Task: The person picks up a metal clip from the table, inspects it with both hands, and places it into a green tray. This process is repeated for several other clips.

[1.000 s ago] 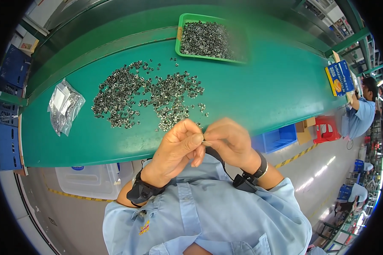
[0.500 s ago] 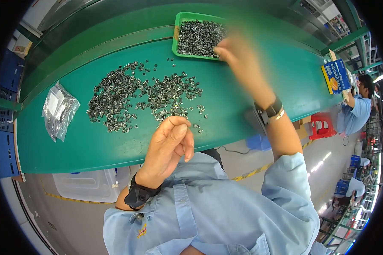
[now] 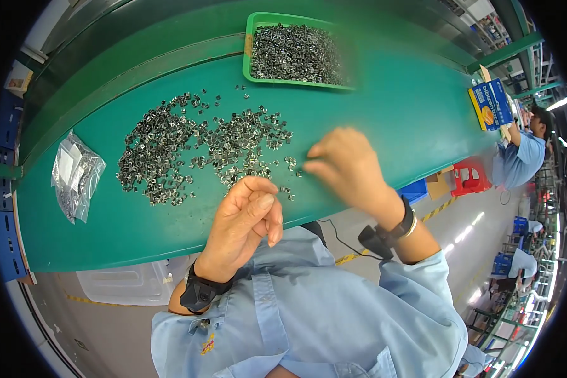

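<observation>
Small square metal parts [image 3: 152, 150] lie in a broad heap on the green tabletop [image 3: 151, 230], and a looser pile of the same parts [image 3: 246, 140] spreads to its right. My left hand [image 3: 239, 227] is at the near edge of this looser pile, fingers curled and thumb pressed against them; whatever is inside is hidden. Right of the pile, my right hand [image 3: 351, 167] hovers, blurred, with thumb and forefinger apart and nothing visible between them. A green tray [image 3: 248, 53], filled with more such parts, stands at the back, its right end blurred.
A clear plastic bag [image 3: 75, 179] of parts with a white label lies at the left. At the right end stands a blue and yellow box [image 3: 490, 106], near another person [image 3: 521, 154]. Below the table are a clear bin [image 3: 129, 283] and a red stool [image 3: 469, 176].
My right hand has come back from the tray towards me, to the right side of the looser pile. My left hand has kept its curled pose. The whole view has shifted slightly.
</observation>
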A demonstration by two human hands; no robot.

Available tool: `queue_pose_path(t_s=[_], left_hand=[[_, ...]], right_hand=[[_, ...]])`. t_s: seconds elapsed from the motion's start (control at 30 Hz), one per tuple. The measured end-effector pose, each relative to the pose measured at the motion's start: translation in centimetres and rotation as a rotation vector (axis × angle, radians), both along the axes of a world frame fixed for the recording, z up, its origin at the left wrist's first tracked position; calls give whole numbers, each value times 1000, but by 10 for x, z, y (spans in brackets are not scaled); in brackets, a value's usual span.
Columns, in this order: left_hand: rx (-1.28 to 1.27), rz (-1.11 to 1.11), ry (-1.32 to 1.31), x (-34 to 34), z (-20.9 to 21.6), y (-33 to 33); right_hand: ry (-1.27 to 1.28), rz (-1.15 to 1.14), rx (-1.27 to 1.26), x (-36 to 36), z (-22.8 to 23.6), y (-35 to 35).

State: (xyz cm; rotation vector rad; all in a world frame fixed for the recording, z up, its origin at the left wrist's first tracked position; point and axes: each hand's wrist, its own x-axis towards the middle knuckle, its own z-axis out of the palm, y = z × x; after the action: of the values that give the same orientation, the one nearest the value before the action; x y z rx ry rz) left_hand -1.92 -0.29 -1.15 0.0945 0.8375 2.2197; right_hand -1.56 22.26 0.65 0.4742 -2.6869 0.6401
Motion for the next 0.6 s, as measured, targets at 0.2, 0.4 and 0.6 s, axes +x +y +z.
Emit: queue_pose_path(t_s=[0.2, 0.4, 0.6], left_hand=[[-16, 8, 40, 2, 0, 1], [-24, -14, 63, 4, 4, 2], [-300, -10, 230, 8, 17, 8]], right_hand=[[-40, -3, -23, 11, -7, -18], [-54, 100, -312, 15, 4, -22], [-111, 221, 0, 20, 48, -37]])
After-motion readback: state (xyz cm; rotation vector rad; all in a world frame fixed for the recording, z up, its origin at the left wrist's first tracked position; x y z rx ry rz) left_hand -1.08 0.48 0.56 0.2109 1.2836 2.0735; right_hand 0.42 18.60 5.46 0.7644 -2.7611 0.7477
